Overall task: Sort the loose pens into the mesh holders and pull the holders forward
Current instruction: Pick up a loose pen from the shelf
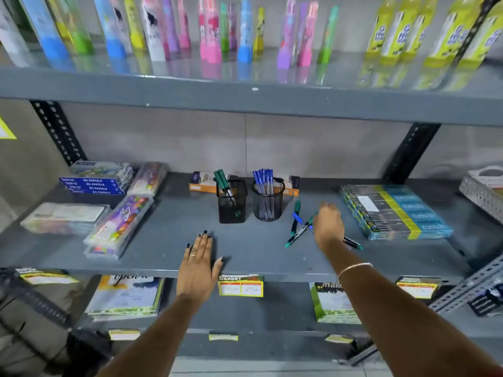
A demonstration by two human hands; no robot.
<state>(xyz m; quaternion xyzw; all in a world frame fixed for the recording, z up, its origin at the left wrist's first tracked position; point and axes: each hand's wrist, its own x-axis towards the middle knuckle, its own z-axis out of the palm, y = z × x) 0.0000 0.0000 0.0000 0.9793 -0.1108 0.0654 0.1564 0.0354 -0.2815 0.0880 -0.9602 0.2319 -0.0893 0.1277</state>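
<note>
Two black mesh holders stand at the middle of the grey shelf [258,254]. The square holder [231,202] has green pens in it. The round holder [268,204] beside it has blue pens in it. Loose green and blue pens [298,227] lie crossed on the shelf to the right of the round holder. My right hand [328,225] hovers over those pens, fingers bent down at them; whether it grips one is hidden. My left hand [198,263] lies flat and spread on the shelf in front of the square holder.
An orange box [201,183] lies behind the holders. Blue-and-yellow packs [394,210] sit right of the loose pens. Crayon packs [119,224] and blue boxes [95,183] fill the left. A metal tray [481,191] is at far right. The upper shelf overhangs.
</note>
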